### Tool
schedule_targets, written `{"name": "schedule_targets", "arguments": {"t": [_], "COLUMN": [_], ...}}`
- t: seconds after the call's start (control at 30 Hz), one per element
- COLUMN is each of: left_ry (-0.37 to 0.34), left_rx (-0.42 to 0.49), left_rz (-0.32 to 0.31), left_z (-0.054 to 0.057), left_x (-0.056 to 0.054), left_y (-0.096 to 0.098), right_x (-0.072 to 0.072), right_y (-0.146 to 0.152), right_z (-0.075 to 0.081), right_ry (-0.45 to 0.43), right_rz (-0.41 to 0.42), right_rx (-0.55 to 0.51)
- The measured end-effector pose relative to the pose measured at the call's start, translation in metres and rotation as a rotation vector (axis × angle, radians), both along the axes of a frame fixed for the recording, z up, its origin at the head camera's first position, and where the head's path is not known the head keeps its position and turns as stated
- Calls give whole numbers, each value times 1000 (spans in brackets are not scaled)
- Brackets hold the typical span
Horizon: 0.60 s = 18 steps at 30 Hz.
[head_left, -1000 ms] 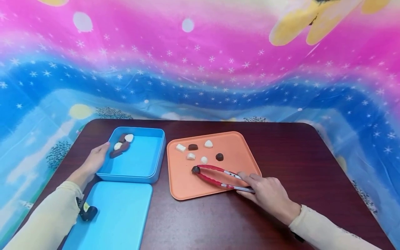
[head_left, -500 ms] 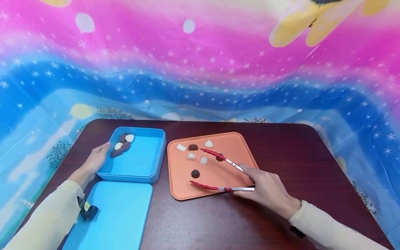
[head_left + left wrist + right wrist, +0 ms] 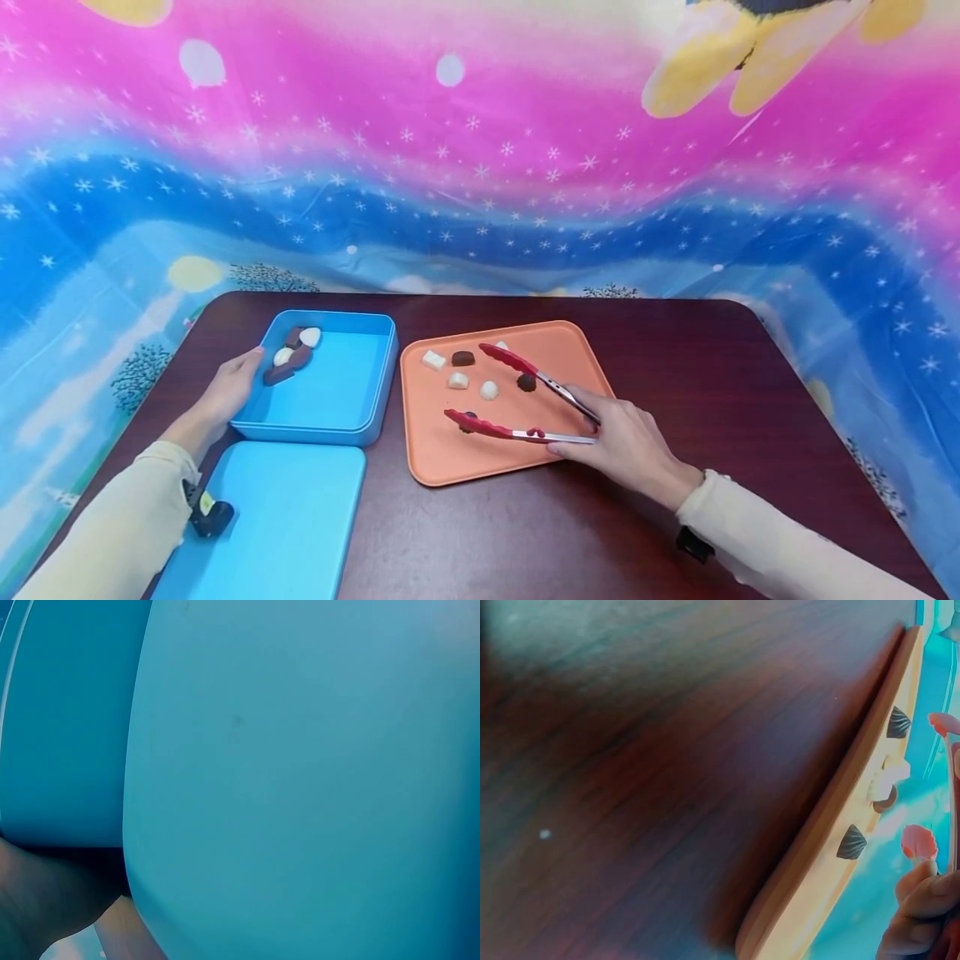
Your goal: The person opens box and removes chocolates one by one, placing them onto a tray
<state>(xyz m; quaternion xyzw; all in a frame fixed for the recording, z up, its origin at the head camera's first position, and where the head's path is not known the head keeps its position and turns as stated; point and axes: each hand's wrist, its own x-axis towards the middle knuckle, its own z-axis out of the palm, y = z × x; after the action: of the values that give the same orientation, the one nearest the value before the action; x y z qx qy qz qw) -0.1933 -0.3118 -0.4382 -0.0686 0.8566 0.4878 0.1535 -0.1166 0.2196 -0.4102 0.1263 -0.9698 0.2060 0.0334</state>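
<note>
My right hand grips red-tipped tongs above the orange tray. The tongs' arms stand wide apart, with nothing pinched between them. Their lower tip overlaps a dark round chocolate in the head view, while the upper arm partly covers a white piece. Another dark chocolate sits between the arms. In the right wrist view the dark ones look ridged. White pieces and a brown one lie farther left. My left hand rests along the outer left wall of the blue box, fingertips at its rim.
Inside the box, several brown and white chocolates cluster at the back left. Its flat blue lid lies in front of it. All stand on a dark wooden table, with a colourful printed cloth behind.
One second ago the tongs pinched the near dark chocolate; they have spread and let it go on the tray. Since then they have shifted slightly left and away from me. The left hand stays put.
</note>
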Motion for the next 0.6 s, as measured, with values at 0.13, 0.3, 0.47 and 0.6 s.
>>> {"name": "schedule_targets", "arguments": {"t": [0.13,0.3,0.47,0.6], "left_ry": [-4,-7,-20,-16], "left_rx": [-2,-5,4,5], "left_rz": [1,7,11,4], "left_z": [0,1,1,1], "left_x": [0,-1,-1,-1], "left_y": [0,0,-1,-1], "right_x": [-5,-11,-16,-20], "right_y": [-6,-18,-33,-46], "right_z": [1,5,10,14], "right_ry": [-6,-28,-61,-81], "right_rz": [6,24,70,99], "right_rx": [-29,-75,-121,-148]}}
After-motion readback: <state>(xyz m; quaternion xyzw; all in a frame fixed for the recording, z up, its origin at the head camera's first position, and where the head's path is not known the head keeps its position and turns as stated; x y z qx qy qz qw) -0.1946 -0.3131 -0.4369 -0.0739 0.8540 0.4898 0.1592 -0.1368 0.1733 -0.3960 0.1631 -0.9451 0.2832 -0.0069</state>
